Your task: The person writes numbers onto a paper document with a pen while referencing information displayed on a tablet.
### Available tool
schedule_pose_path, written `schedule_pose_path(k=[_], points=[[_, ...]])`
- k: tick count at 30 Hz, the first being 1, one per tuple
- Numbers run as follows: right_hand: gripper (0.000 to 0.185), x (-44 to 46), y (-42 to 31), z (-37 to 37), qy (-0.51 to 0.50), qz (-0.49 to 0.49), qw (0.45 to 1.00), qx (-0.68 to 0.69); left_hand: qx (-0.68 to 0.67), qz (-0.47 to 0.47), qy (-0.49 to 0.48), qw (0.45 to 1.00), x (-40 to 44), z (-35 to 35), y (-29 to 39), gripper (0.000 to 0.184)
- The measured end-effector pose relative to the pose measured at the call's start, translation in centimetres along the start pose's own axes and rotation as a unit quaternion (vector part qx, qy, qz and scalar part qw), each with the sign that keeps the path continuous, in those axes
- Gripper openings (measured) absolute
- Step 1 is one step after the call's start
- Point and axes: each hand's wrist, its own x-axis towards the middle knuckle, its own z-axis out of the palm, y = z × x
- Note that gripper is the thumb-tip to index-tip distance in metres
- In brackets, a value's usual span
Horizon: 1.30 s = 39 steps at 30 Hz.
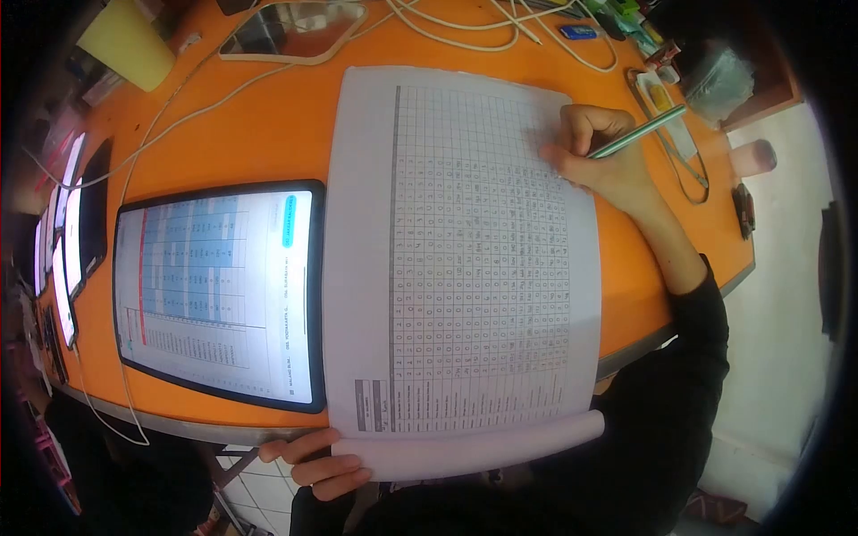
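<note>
A large printed table sheet [483, 259] with handwritten entries lies on the orange table, its near edge curled over. My right hand [617, 165] is closed around a green pen [639, 131] and rests on the sheet's far right part; the pen's tip is hidden behind my fingers. At the sheet's near left corner my left hand [323, 464] grips the curled paper edge, fingers bent over it and a ring on one finger. Left of the sheet is a lit tablet [219, 295] showing a coloured table, close against the paper's edge.
A mirror-like framed panel [290, 31] lies at the back, near white cables [465, 40]. A yellow cup [127, 40] stands at the back left. Several lit phones [76, 232] line the left edge. A plastic bag [722, 85] and a small tray [666, 116] are at the right.
</note>
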Motion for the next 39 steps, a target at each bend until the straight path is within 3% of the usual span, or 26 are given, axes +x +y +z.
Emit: schedule_pose_path(k=[4, 7, 13, 19, 25, 27, 29, 31, 34, 39], points=[[0.039, 0.0, -0.1, 0.1, -0.003, 0.014, 1.0, 0.003, 0.0, -0.01, -0.008, 1.0, -0.1, 0.1, 0.2, 0.038], [0.038, 0.0, 0.1, -0.1, -0.005, -0.019, 0.998, -0.056, 0.014, -0.018, 0.039, 0.999, -0.3, 0.3, 0.2, 0.029], [0.036, -0.1, -0.2, 0.1, -0.004, 0.015, 1.0, 0.018, 0.014, -0.014, 0.026, 0.999, -0.5, 0.1, -0.1, 0.029], [0.038, -0.1, -0.4, -0.2, -0.005, 0.019, 1.0, 0.002, 0.02, -0.017, -0.028, 0.999, -0.3, -0.8, 0.1, 0.026], [0.039, 0.0, -0.4, 0.0, -0.008, 0.016, 1.0, -0.007, 0.022, -0.02, 0.097, 0.995, -0.5, 1.2, 0.2, 0.031], [0.039, 0.1, -0.1, 0.0, -0.007, 0.012, 1.0, -0.016, 0.032, -0.006, 0.098, 0.995, -0.4, 1.2, -0.2, 0.032], [0.038, 0.2, 0.3, -0.2, -0.008, -0.062, 0.996, -0.059, 0.035, 0.006, 0.098, 0.995, -0.7, 1.3, -0.1, 0.033], [0.038, 0.0, 0.1, 0.0, 0.003, -0.044, 0.998, -0.049, 0.023, -0.029, 0.134, 0.99, -1.4, 1.4, 0.1, 0.035], [0.038, 0.0, 0.1, 0.2, 0.01, -0.027, 0.999, -0.038, 0.015, 0.003, 0.088, 0.996, -0.5, 1.0, -0.2, 0.034], [0.038, 0.0, -0.3, -0.2, 0.004, -0.009, 0.999, -0.046, 0.009, -0.02, 0.07, 0.997, -0.5, 0.8, 0.3, 0.031]])
